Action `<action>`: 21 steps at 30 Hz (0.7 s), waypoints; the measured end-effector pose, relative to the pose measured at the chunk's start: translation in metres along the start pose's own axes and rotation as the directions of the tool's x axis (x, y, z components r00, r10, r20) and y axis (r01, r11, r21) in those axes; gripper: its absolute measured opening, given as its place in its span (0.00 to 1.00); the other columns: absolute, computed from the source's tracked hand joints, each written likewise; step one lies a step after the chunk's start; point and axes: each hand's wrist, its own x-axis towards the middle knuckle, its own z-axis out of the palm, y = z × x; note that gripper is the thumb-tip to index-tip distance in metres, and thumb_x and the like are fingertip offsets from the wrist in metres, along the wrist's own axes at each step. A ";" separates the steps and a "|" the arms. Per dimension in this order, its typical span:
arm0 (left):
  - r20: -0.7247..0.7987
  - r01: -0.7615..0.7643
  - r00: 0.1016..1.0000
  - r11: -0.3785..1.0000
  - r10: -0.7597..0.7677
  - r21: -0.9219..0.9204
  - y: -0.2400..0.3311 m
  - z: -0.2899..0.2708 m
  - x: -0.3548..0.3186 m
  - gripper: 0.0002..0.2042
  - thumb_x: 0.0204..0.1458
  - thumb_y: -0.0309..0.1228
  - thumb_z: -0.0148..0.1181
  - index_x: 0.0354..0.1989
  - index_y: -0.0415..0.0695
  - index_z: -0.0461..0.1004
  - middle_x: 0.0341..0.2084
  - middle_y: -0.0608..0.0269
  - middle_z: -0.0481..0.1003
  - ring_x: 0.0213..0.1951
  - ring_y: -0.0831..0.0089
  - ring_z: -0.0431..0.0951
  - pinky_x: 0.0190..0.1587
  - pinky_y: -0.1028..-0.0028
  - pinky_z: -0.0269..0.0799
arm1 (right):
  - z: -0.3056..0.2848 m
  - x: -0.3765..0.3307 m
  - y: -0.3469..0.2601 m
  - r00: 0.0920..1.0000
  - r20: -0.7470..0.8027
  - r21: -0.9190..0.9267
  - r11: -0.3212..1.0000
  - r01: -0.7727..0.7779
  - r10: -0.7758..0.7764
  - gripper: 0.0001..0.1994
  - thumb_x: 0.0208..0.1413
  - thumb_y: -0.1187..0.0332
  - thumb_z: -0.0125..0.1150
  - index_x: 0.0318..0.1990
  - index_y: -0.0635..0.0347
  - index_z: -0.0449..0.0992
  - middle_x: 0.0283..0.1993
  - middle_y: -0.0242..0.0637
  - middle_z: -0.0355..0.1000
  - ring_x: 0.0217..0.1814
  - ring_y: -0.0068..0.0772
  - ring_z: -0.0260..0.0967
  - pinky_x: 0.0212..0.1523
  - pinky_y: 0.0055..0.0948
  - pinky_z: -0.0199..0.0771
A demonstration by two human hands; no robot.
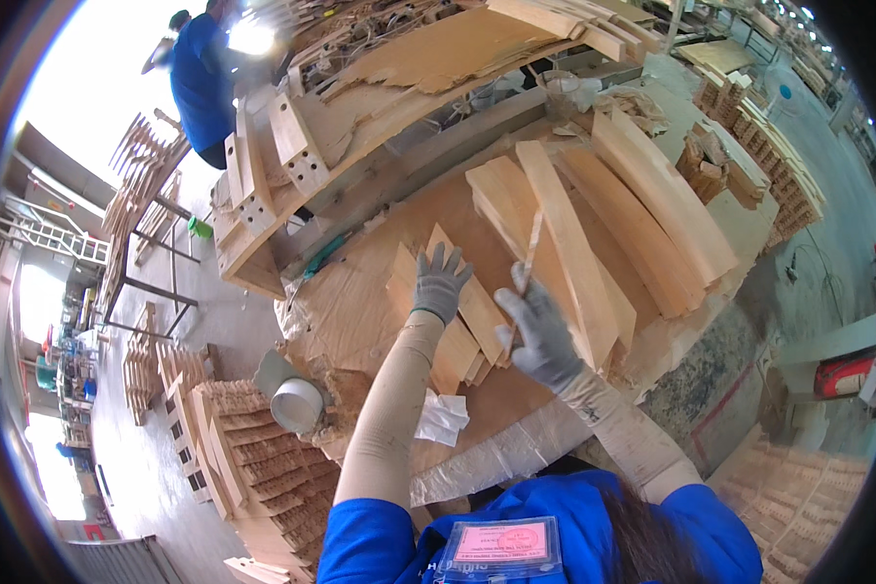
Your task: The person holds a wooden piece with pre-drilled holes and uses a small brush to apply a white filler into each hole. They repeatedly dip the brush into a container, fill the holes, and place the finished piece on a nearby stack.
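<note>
Both my hands wear grey gloves. My left hand (pixel 440 285) rests with fingers spread on the upper part of several short, pale wooden pieces (pixel 455 352) lying side by side on the workbench (pixel 360 316). In my right hand (pixel 545 343) is a thin wooden stick (pixel 535 237), which sticks out above and below the closed fingers. That hand is just right of the short pieces, beside a long flat board (pixel 566 255). Wide curved boards (pixel 664 209) lie farther right.
A white tub (pixel 297 405) and crumpled white paper (pixel 443 419) sit near the bench's front left. A green tool (pixel 324 255) lies toward the back. Stacked wooden parts (pixel 273 448) stand at left. A person in blue (pixel 201 88) is behind another bench (pixel 370 141).
</note>
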 end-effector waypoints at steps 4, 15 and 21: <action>0.196 -0.256 0.953 0.959 0.229 0.125 -0.001 -0.011 0.037 0.28 0.46 0.32 0.57 0.59 0.61 0.63 0.63 0.62 0.58 0.67 0.60 0.49 0.65 0.52 0.44 | -0.043 0.007 0.043 0.977 -0.181 -0.221 0.963 -0.156 0.116 0.31 0.42 0.71 0.67 0.57 0.61 0.62 0.64 0.60 0.53 0.65 0.60 0.53 0.58 0.47 0.60; 0.066 -0.459 0.885 0.888 0.461 -0.037 -0.030 -0.037 0.046 0.25 0.33 0.39 0.64 0.45 0.51 0.72 0.43 0.59 0.72 0.54 0.60 0.67 0.57 0.52 0.56 | -0.039 -0.015 0.107 0.930 -0.175 -0.242 0.902 -0.358 0.322 0.38 0.36 0.73 0.67 0.59 0.63 0.56 0.68 0.65 0.43 0.69 0.60 0.46 0.64 0.41 0.58; 0.159 -0.024 0.981 0.882 0.112 -0.471 -0.033 -0.097 -0.015 0.24 0.33 0.43 0.66 0.40 0.44 0.73 0.32 0.53 0.76 0.35 0.61 0.77 0.43 0.63 0.71 | -0.075 -0.010 0.091 0.877 -0.155 0.004 0.888 -0.460 0.455 0.37 0.40 0.72 0.67 0.60 0.64 0.56 0.66 0.64 0.46 0.70 0.59 0.44 0.64 0.41 0.58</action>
